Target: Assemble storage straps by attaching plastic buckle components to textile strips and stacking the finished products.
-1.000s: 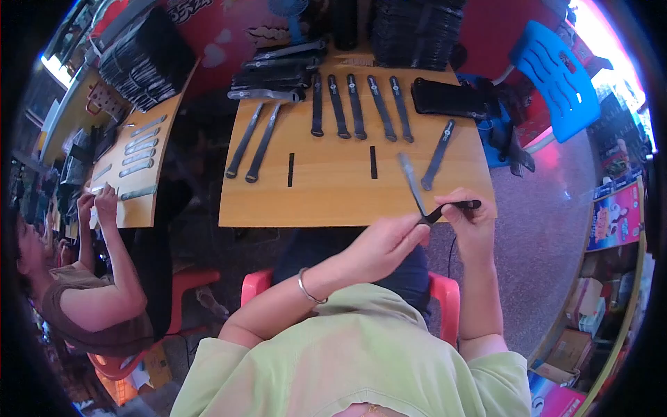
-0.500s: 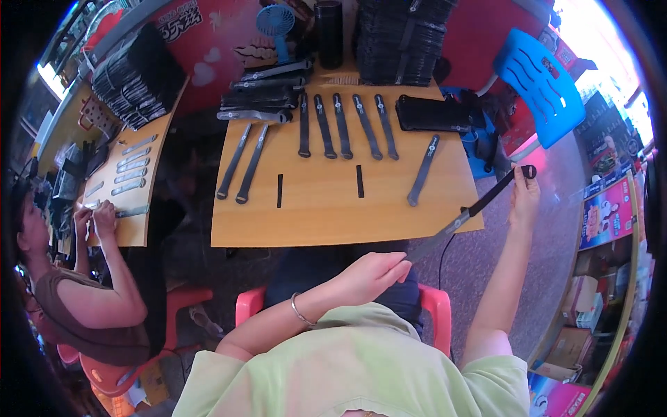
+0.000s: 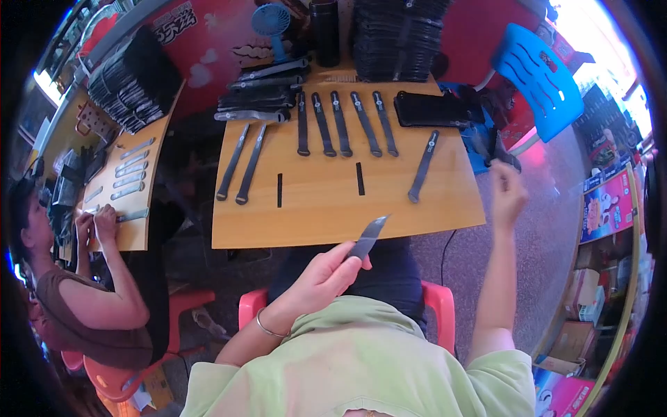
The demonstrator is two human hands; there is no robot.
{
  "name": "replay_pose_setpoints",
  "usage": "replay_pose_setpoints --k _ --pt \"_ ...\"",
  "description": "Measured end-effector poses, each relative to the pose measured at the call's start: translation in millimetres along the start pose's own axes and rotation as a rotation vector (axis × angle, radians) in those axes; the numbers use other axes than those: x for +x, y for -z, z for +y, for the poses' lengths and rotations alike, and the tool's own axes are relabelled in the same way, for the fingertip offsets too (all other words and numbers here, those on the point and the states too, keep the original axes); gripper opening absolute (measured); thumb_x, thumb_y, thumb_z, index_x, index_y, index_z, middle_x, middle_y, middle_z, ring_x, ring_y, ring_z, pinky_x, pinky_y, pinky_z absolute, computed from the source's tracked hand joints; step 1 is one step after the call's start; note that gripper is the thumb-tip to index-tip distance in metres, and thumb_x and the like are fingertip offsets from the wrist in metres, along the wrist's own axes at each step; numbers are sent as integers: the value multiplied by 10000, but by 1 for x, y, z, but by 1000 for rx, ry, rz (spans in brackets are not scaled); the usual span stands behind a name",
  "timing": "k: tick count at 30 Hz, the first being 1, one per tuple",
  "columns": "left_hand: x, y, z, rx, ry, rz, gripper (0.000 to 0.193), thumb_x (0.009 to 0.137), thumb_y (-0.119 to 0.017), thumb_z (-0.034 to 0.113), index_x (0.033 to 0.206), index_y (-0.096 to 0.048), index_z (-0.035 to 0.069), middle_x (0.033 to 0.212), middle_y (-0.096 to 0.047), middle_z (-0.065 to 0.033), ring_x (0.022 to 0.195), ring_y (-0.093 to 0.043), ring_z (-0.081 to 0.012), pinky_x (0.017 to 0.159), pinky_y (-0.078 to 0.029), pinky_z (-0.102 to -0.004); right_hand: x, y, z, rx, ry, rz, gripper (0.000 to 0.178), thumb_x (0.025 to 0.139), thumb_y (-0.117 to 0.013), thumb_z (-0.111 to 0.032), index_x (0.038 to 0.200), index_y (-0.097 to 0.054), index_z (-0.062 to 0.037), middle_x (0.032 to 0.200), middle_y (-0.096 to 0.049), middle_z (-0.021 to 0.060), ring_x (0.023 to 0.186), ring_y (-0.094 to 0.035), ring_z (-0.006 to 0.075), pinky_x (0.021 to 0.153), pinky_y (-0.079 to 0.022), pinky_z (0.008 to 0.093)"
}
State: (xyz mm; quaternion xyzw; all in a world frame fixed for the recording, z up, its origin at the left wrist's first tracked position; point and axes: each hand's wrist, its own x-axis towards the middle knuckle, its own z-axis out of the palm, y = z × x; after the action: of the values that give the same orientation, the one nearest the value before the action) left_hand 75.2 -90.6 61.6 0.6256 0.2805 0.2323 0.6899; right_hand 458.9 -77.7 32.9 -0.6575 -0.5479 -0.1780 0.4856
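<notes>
Strap (image 3: 369, 238), one: in left hand (image 3: 325, 274), fingers closed on its near part, by the near edge of the surface (image 3: 316, 222); long axis slants away rightward. Right hand (image 3: 509, 198): well apart, rightward; fingers curled, blurred; any hold, cannot tell.

We see smooth wood with a soft sheen on the desk (image 3: 319, 194), matt, cloth-like straps (image 3: 340, 124), a glossy highlight on the held strap (image 3: 365, 239), a polished metal bracelet (image 3: 261, 320), a matt cloth shirt (image 3: 361, 354) and a glossy plastic chair (image 3: 536, 87).
</notes>
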Motion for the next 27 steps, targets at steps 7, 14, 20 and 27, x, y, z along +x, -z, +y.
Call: replay_pose_setpoints --k 7,14,20,27 --pt "-2 7 5 -241 -61 90 281 1012 -352 186 1153 -510 2 653 -379 43 551 -337 -45 515 -316 -197 -66 -15 -18 -50 -55 -522 231 746 -692 -134 977 -705 -130 1015 -679 66 885 -660 238 750 -517 330" --pt "5 -1 0 -252 -93 105 290 1008 -358 147 1212 -502 0 652 -387 50 556 -352 -43 520 -325 -187 -52 -3 -30 -74 177 -569 447 710 -751 -330 1097 -667 -123 1062 -661 89 895 -642 267 749 -506 321" --pt "17 -19 -6 -206 -66 23 298 1004 -386 152 1235 -533 35 638 -398 54 561 -362 -32 520 -331 -182 -42 7 -73 587 -372 -744 589 807 -702 -387 1284 -538 -84 931 -668 78 576 -511 61 533 -395 197" --pt "32 -35 -16 -35 -82 -107 255 992 -440 182 1153 -578 41 604 -411 28 541 -388 -50 504 -357 -214 -36 14 -123 1144 -700 -723 604 856 -645 -105 1393 -375 -51 811 -579 -49 552 -379 -21 474 -240 146"
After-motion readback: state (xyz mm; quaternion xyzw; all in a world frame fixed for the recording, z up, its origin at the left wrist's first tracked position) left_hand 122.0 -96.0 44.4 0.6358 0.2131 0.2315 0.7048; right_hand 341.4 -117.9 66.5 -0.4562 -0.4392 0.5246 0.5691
